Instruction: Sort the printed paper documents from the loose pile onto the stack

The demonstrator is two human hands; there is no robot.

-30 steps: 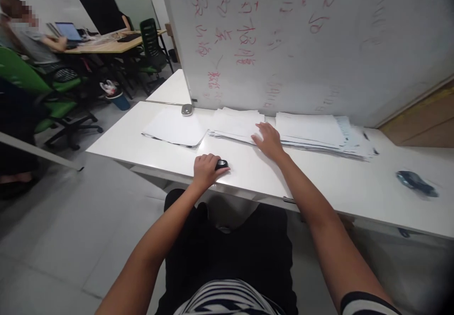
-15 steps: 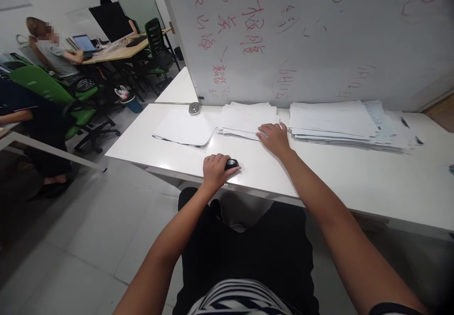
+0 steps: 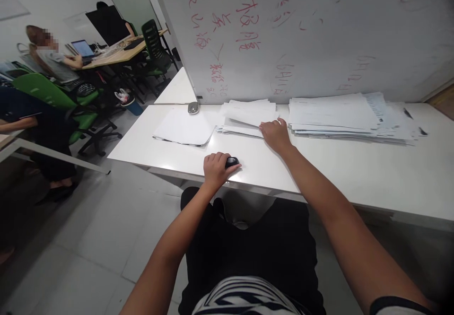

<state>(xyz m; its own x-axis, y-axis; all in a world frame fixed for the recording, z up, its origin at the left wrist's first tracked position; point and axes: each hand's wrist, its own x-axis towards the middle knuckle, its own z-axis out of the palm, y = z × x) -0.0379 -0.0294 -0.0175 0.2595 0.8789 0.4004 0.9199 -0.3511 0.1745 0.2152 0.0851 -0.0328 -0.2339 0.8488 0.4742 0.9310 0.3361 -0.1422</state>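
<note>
Middle paper stack point(image 3: 248, 116) lies along the worktop's point(image 3: 319, 173) far edge, under the whiteboard; the right hand point(image 3: 275, 134) presses flat, fingers spread, on its near corner, steadying it. The left hand point(image 3: 214, 168) is curled around a small black device point(image 3: 231, 162) by the near edge.

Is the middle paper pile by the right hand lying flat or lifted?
Partly lifted: the middle paper pile has top sheets raised at the edge where the right hand touches it.
</note>
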